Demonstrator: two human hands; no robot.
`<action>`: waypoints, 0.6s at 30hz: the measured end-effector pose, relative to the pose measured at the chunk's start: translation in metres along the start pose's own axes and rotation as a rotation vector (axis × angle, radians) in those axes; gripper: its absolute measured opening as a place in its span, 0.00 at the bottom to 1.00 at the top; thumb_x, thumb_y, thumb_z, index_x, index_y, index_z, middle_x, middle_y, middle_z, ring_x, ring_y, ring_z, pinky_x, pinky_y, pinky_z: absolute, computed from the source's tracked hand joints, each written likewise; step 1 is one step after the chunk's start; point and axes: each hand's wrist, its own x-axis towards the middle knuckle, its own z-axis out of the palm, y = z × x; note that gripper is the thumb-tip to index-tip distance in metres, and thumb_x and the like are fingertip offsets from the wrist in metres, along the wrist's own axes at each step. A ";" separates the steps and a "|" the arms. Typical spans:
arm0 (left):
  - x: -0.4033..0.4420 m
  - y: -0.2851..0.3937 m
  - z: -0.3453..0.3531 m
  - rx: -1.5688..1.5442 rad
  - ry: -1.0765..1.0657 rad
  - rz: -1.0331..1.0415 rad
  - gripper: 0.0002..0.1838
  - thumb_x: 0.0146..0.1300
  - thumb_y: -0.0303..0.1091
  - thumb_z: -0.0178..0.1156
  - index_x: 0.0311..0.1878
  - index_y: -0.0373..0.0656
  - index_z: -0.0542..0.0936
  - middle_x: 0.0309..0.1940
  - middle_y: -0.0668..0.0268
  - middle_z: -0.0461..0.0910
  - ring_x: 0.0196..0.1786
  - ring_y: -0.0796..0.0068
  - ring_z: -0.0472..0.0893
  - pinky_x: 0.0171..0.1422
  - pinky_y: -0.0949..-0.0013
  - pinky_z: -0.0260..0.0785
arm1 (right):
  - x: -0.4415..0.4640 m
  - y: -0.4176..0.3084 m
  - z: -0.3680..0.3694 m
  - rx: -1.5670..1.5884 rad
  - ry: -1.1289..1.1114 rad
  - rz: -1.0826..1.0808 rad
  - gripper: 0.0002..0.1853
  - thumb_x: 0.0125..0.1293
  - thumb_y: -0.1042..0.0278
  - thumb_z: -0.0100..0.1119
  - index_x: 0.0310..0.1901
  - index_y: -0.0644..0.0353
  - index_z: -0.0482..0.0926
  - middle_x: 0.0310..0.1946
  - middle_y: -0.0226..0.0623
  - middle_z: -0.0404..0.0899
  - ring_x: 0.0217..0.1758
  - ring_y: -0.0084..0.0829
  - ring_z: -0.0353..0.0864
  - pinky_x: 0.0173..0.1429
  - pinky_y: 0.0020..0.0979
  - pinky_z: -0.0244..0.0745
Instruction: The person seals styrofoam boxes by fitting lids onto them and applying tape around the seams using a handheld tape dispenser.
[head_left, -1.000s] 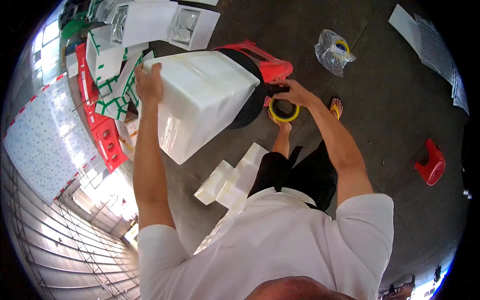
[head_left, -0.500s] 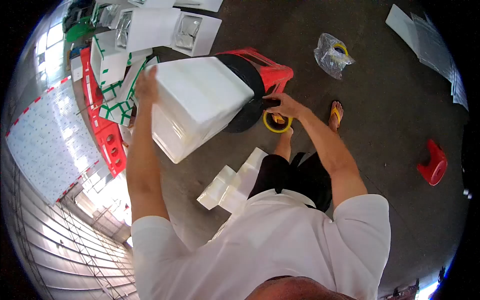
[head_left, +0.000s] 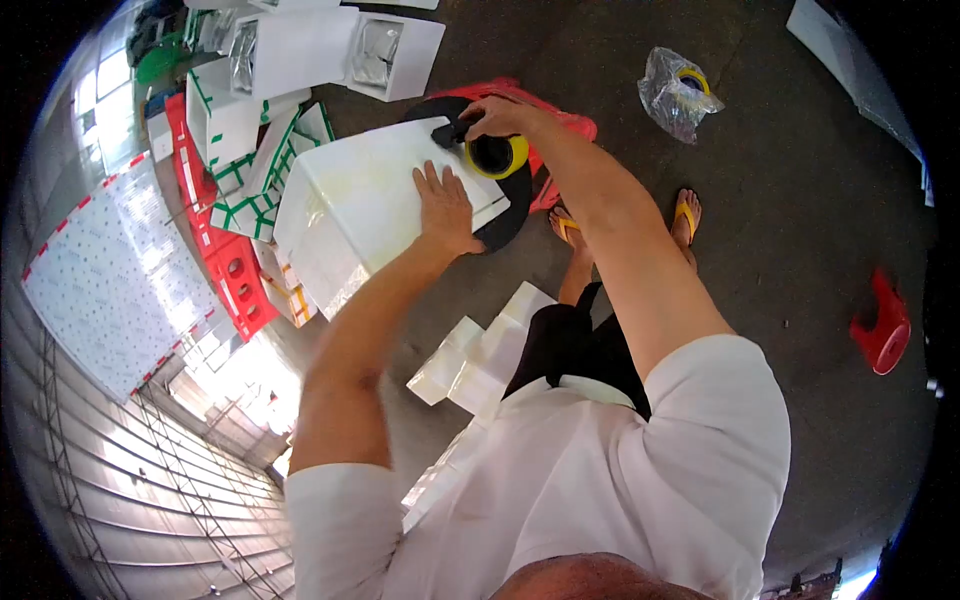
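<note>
A white foam box rests on a round black top over a red plastic stool. My left hand lies on the box's upper face with its fingers spread. In my right hand is a black tape dispenser with a yellow-rimmed roll, gripped from above at the box's right end. The dispenser sits at the box's edge; whether tape is sticking there I cannot tell. Shiny clear tape shows on the box's near-left side.
White boxes with green tape and open foam boxes stand at upper left, beside a red barrier. Small white foam blocks lie near my legs. A bagged tape roll and a red plastic piece are on the floor.
My left hand has moved from the box's far left end onto its upper face. My right hand has raised the tape dispenser from beside the stool to the box's right end.
</note>
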 end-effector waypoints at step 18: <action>0.049 -0.083 -0.074 -0.289 -0.019 -0.085 0.39 0.44 0.65 0.69 0.52 0.41 0.84 0.53 0.50 0.82 0.56 0.55 0.82 0.60 0.55 0.72 | -0.155 0.029 0.074 0.159 0.372 0.014 0.32 0.55 0.61 0.73 0.63 0.54 0.76 0.56 0.42 0.80 0.59 0.36 0.78 0.64 0.35 0.72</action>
